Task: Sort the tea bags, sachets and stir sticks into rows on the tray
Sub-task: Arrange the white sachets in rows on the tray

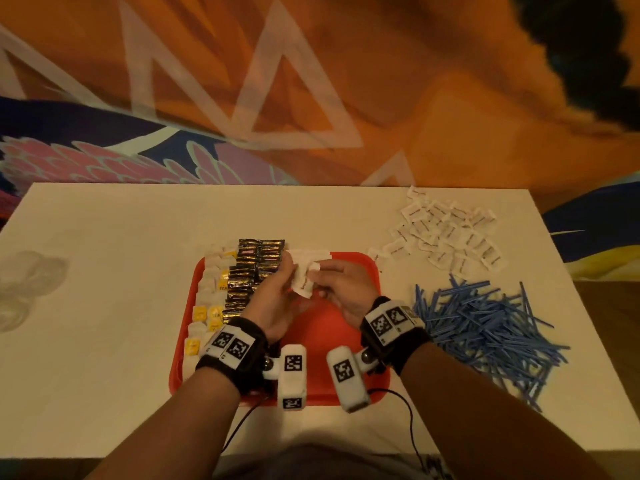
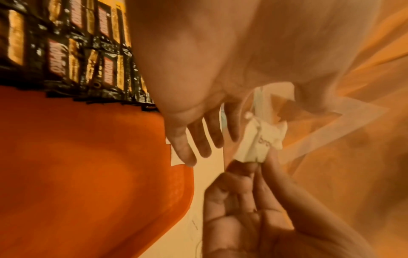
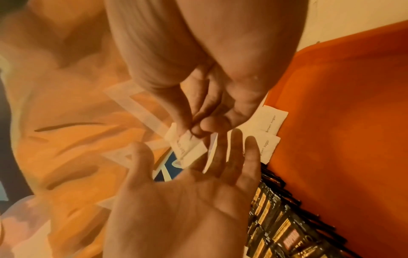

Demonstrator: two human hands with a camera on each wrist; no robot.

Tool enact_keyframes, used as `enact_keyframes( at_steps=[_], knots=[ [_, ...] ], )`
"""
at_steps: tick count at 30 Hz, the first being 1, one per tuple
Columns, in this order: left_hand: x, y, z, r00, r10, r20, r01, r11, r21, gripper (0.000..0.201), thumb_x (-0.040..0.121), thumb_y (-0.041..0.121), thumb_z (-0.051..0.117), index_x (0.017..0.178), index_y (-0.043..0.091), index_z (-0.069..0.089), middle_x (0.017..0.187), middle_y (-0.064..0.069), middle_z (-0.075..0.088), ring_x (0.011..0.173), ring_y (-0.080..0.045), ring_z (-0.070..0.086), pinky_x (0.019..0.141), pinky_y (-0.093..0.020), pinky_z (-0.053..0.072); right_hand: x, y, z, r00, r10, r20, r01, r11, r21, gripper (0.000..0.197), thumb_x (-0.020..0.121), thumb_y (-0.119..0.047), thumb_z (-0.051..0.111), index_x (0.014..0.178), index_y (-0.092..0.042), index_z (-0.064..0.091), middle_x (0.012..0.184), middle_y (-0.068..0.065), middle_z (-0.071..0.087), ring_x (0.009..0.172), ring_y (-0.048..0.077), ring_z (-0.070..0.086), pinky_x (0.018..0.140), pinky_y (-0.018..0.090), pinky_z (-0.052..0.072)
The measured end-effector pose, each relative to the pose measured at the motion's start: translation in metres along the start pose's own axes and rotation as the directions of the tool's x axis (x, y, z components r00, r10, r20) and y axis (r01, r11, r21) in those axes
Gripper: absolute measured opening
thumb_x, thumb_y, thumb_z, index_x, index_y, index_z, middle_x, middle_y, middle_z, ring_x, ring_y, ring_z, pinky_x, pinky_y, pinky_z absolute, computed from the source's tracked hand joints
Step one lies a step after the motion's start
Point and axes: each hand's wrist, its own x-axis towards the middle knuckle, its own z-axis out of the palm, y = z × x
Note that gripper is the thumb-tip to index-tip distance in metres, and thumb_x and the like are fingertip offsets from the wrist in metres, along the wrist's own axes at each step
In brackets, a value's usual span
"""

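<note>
head view: a red tray (image 1: 346, 348) sits on a white table (image 1: 104, 306), with both hands raised over its far half. the right hand (image 1: 346, 289) pinches a white sugar sachet (image 1: 304, 280) between thumb and fingertips; the left hand (image 1: 273, 292) is held beside it with fingers relaxed and fairly straight, palm turned toward the sachet, gripping nothing that can be seen. whether the left fingers touch the sachet cannot be told.

on the tray, a column of tea bags (image 1: 207, 306) with yellow tags lies along the left edge; just beside it, two columns of dark coffee sachets (image 1: 254, 271) run toward the far edge. two white sachets (image 1: 308, 253) lie flat at the far edge, next to the dark columns.

right of the tray, on the table, lies a loose heap of white sachets (image 1: 446, 233) at the far corner and, nearer, a loose pile of blue stir sticks (image 1: 485, 327). clear plastic cups (image 1: 24, 285) stand at the left edge of the table.

right wrist view: the pinched sachet (image 3: 187, 146) hangs from the right fingertips (image 3: 187, 129) above the open left palm (image 3: 176, 200); the two flat sachets (image 3: 268, 131) read "brown sugar".

left wrist view: the same sachet (image 2: 258, 144) is seen held by the right hand (image 2: 253, 209), the left fingers (image 2: 198, 139) spread loosely.
</note>
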Motion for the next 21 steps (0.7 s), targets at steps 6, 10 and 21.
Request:
enact_keyframes(
  at_steps=[6, 10, 21],
  knots=[
    [-0.003, -0.009, 0.0, 0.973, 0.14, -0.185, -0.138, 0.99, 0.027, 0.017, 0.085, 0.014, 0.071, 0.099, 0.004, 0.069, 0.101, -0.018, 0.07, 0.087, -0.023, 0.068, 0.077, -0.029, 0.058, -0.005, 0.001, -0.01, 0.999, 0.043, -0.026, -0.041, 0.997, 0.072, 0.014, 0.088, 0.0, 0.067, 0.101, -0.002, 0.063, 0.086, 0.016, 0.071, 0.07, 0.018, 0.069, 0.06, 0.024, 0.052],
    [-0.003, -0.004, 0.003, 0.937, 0.256, -0.238, -0.233, 0.965, 0.12, 0.014, 0.088, 0.003, 0.068, 0.102, 0.005, 0.068, 0.093, -0.013, 0.071, 0.08, -0.02, 0.067, 0.071, -0.028, 0.055, -0.008, 0.004, -0.011, 1.0, 0.022, -0.001, -0.022, 0.999, -0.029, 0.018, 0.086, -0.001, 0.069, 0.102, -0.003, 0.063, 0.091, 0.013, 0.071, 0.077, 0.016, 0.067, 0.063, 0.025, 0.053],
    [-0.005, -0.004, -0.002, 0.951, 0.248, -0.186, -0.202, 0.951, 0.233, 0.022, 0.091, 0.001, 0.065, 0.111, 0.008, 0.07, 0.098, -0.011, 0.072, 0.084, -0.017, 0.068, 0.065, -0.025, 0.055, 0.002, 0.013, -0.007, 0.99, -0.071, -0.122, 0.062, 0.995, -0.081, 0.005, 0.093, -0.015, 0.064, 0.088, -0.015, 0.067, 0.096, 0.022, 0.07, 0.076, 0.028, 0.063, 0.05, 0.028, 0.049]
  ],
)
